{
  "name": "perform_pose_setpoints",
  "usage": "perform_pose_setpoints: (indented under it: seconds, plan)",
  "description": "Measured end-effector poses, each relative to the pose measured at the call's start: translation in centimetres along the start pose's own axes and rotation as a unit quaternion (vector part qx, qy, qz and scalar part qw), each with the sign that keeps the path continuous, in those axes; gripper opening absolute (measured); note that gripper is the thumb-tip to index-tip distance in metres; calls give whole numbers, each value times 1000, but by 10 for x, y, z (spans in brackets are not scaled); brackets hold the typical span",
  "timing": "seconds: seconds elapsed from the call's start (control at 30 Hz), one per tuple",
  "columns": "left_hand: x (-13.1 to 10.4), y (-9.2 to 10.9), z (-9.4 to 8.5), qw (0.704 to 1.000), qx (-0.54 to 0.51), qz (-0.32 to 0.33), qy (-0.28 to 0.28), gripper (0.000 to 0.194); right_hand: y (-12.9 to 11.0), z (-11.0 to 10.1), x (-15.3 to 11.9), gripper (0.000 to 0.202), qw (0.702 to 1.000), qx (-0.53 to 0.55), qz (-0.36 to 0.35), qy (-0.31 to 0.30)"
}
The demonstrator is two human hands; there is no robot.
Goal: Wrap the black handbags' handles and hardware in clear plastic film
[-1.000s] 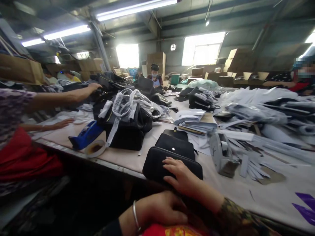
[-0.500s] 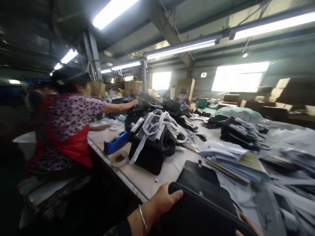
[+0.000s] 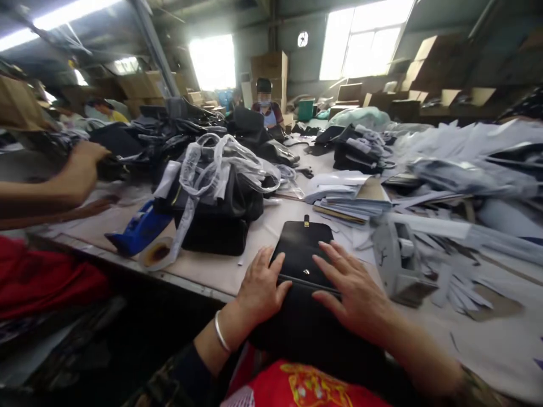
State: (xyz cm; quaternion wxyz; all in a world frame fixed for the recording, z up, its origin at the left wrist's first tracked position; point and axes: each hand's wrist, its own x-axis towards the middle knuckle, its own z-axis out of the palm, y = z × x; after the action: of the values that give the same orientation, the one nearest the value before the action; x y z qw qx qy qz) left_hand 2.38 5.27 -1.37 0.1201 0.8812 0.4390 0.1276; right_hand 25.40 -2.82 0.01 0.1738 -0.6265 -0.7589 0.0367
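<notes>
A black bag (image 3: 297,316) lies in front of me, over the near edge of the table, its flap (image 3: 302,243) spread away from me. The flap carries a gold-coloured clasp tab at its far end and a small metal stud lower down. My left hand (image 3: 263,285) rests on the bag's left side with its fingers extended, a silver bangle on the wrist. On the right side my right hand (image 3: 356,288) lies with fingers spread, touching the bag and flap. Neither hand is wrapped round anything.
Left of the bag stand a black handbag (image 3: 212,232) with plastic-wrapped handles, a blue tape dispenser (image 3: 142,226) and a tape roll (image 3: 156,252). To the right are stacked papers (image 3: 343,198) and a grey dispenser (image 3: 401,263). A co-worker's arm (image 3: 55,186) reaches in at left.
My view has swung right and down. My left hand has let go of the bag's edge and lies on top. My right hand has come up onto the bag, which is now lower and flatter.
</notes>
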Motion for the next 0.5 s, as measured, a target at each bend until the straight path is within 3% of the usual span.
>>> perform_pose_setpoints:
  seconds: [0.07,0.13,0.27,0.37,0.4,0.47,0.5]
  plan:
    - [8,7,7,994,38,92,-43,56,-5,15,14,69,992,-1,9,-124]
    - [14,9,15,985,56,127,-101,56,-5,34,21,75,979,8,25,-204]
    - [30,0,15,977,44,141,-154,63,2,48,24,81,972,29,25,-231]
    - [69,-16,2,965,-53,164,-199,49,4,44,23,81,971,40,28,-234]
    - [88,-21,0,963,-109,139,-204,36,4,42,23,81,971,42,29,-233]
    - [130,-30,1,964,-235,-11,-122,24,4,41,23,81,972,46,28,-229]
    - [150,-33,5,962,-255,-49,-88,22,4,40,23,81,972,49,27,-227]
